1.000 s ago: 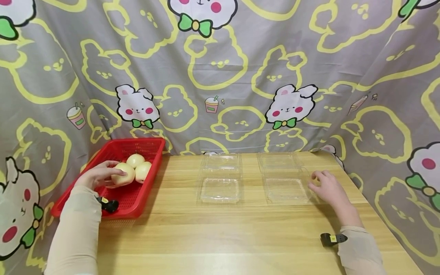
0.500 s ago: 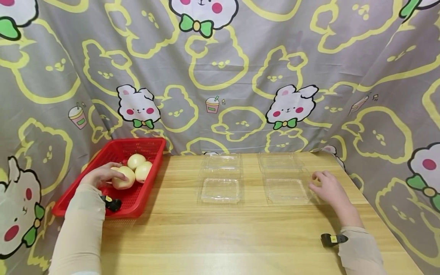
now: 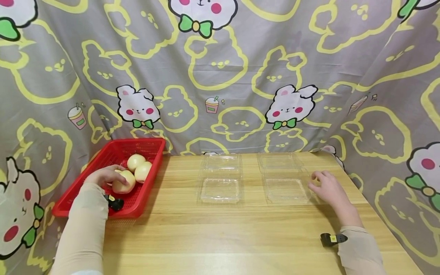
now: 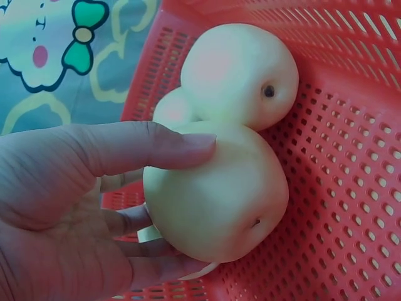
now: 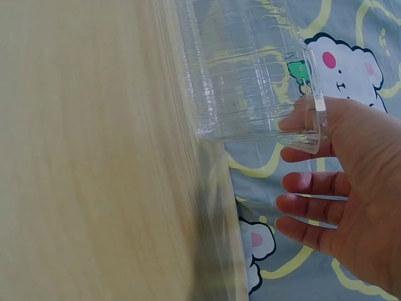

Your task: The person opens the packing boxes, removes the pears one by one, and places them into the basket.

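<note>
My left hand (image 3: 104, 176) reaches into the red plastic basket (image 3: 151, 191) and grips a round pale-yellow pear (image 3: 124, 182). In the left wrist view the thumb lies over the top of that pear (image 4: 219, 194) while the other fingers curl behind and beneath it. Two more pears rest against the basket's far right side, one farther back (image 3: 136, 162) and one by the wall (image 3: 143, 172). At the right, my right hand (image 3: 328, 187) pinches the edge of a clear plastic clamshell box (image 5: 250, 81), its thumb showing through the plastic. The other fingers are spread apart below.
A second clear clamshell box (image 3: 220, 189) stands lid-up at mid-table, left of the first. Both are on a wooden table (image 3: 220, 233). A patterned cloth (image 3: 237, 88) hangs behind the table and along both sides.
My left hand has shifted slightly right and nearer to me, bringing the gripped pear a little toward the basket's near end. The right hand and both boxes have stayed in place.
</note>
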Motion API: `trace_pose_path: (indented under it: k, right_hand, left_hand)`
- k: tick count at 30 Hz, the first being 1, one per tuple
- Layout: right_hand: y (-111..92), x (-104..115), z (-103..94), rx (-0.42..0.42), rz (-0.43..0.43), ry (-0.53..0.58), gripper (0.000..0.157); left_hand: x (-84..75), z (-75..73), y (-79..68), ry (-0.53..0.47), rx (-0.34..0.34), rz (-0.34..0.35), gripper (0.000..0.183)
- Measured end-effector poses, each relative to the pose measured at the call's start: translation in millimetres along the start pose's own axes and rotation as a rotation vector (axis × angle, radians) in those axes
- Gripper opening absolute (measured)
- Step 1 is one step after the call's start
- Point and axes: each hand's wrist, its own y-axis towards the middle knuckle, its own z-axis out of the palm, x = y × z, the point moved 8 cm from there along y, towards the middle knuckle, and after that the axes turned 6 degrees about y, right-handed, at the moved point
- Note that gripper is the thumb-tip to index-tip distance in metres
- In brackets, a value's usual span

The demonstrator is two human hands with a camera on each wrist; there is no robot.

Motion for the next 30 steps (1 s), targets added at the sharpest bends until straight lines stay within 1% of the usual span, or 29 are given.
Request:
trace_pose_path:
  k: [5,12,14,15,19,23,30]
  right_hand:
    - [0,1,-0.8,-0.001,-0.002,0.004,0.024]
    - [0,2,-0.7,0.001,0.002,0.012,0.023]
    - [-1,2,-0.9,0.002,0.002,0.01,0.023]
    - [-1,1,-0.6,0.005,0.003,0.011,0.023]
    - [-1,1,0.4,0.009,0.002,0.013,0.023]
    - [-1,0,1.7,0.014,0.009,0.015,0.023]
    - [-1,0,0.7,0.011,0.009,0.022,0.024]
  left_hand:
    - [0.5,0.3,-1.5,-0.004,-0.011,-0.012,0.087]
    - [-0.2,-1.6,2.5,0.006,-0.023,0.042,0.071]
    - [0.1,-2.5,3.0,0.012,-0.028,0.052,0.07]
    - [0.7,-3.0,3.0,0.011,-0.032,0.05,0.07]
    - [1.3,-5.2,4.2,0.025,-0.047,0.08,0.072]
    - [1.8,-8.0,3.5,-0.005,-0.067,0.103,0.077]
    - [2.3,-11.7,-2.5,-0.034,-0.085,0.106,0.083]
